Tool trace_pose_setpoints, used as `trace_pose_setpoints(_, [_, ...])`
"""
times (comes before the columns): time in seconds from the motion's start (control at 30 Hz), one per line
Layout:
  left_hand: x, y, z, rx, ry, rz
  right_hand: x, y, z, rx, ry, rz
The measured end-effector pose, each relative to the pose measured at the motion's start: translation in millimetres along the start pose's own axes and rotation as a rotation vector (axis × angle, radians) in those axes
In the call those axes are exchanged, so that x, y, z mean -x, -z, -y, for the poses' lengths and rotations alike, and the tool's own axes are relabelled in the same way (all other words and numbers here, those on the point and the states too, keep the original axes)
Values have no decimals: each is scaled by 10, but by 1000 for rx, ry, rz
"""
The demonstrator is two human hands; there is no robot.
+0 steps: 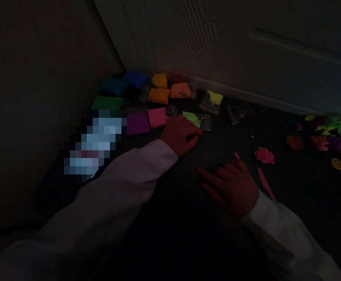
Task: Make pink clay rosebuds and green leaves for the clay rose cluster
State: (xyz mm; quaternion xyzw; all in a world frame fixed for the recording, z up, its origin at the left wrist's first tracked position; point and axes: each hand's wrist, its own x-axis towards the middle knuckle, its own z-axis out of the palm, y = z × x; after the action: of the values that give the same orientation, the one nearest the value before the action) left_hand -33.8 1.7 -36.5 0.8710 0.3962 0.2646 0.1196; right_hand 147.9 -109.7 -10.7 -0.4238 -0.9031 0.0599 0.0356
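Note:
My left hand [181, 135] is curled, its thumb and fingertips close together, at the near side of a clear bag with light green clay [191, 118]. Whether anything is between those fingertips is too dark to make out. Pink clay in a bag [158, 117] lies just beyond its knuckles. My right hand [230, 188] hovers over or rests on the dark ridged surface, index finger and thumb stretched out, holding nothing visible. Beside it lie a pink modelling tool [266, 184] and a clump of small pink clay pieces [264, 155]. A small pink tip [236, 155] shows behind its fingers.
Bags of purple [138, 123], green [108, 102], blue [135, 79], orange [159, 95] and yellow clay [215, 97] line the back left. A crumpled clear bag [240, 113] lies near the wall. Colourful clay shapes [331, 136] cluster right. A blurred bright screen [100, 142] stands left.

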Motion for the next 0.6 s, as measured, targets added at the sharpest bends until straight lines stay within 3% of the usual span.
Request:
trace_pose_setpoints(0.17, [-2,-2,0,2,-6,-9,4,-4,3,-35,90,21])
trace_pose_setpoints(0.33, [-4,4,-8,-4,-3,-15,2,-2,-32,17,-7,-1])
trace_pose_setpoints(0.5, [-3,11,-17,-10,1,-11,4,-1,11,-14,71,45])
trace_pose_setpoints(0.6, [-3,16,-17,-7,-5,-16,7,-4,-23,26,-17,31])
